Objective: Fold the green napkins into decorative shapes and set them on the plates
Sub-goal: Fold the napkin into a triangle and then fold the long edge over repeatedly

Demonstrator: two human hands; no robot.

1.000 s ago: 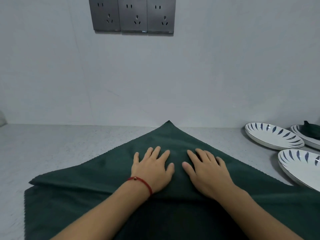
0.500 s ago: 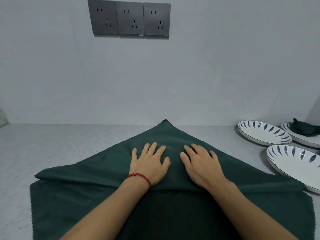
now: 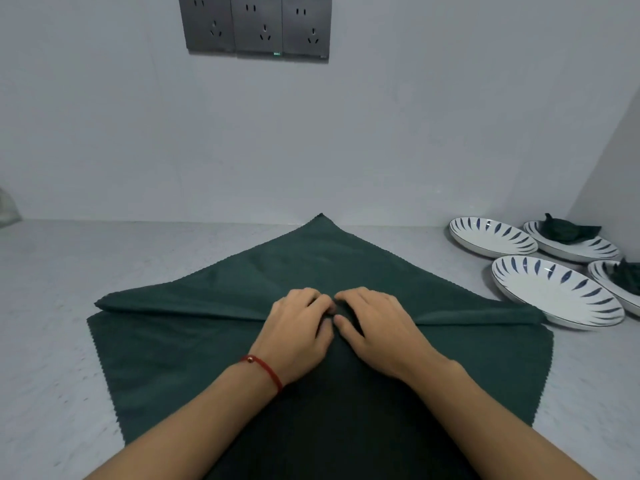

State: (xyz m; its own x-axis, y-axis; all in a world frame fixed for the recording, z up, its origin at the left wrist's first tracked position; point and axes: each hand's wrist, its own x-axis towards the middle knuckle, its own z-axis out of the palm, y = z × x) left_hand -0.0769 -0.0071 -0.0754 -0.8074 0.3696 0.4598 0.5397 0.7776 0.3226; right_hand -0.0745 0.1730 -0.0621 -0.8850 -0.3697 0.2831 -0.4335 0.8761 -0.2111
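1. The green napkin [image 3: 311, 341] lies spread on the grey counter [image 3: 52, 306] in front of the person. Its far corner points at the wall, and a folded ridge runs across it from left to right.
2. Both hands meet at the middle of that ridge. The left hand [image 3: 298, 332] and right hand [image 3: 377, 329] have their fingers curled down into the cloth, and each seems to pinch the fold. How much fabric each one holds is hidden under the knuckles.
3. Likely slip: if one hand gathers more cloth than the other, the pleat goes crooked and the finished shape comes out lopsided.
4. The loose ends of the ridge, far left and far right, are held by nothing. A pull at the centre could drag them inward unevenly, or open the fold flat again.
5. The napkin's right edge lies just beside the nearest empty plate [image 3: 554, 292]. A sideways tug could sweep cloth against the rim and nudge the plate.
6. The soft fabric holds a crease poorly, I judge, so lifting it without pressing first may let the layers slide apart.
7. Two plates at the far right already carry folded napkins [image 3: 568, 230]. The other empty plate [image 3: 491, 237] stands beside them, so a careless reach there could disturb the finished pieces.
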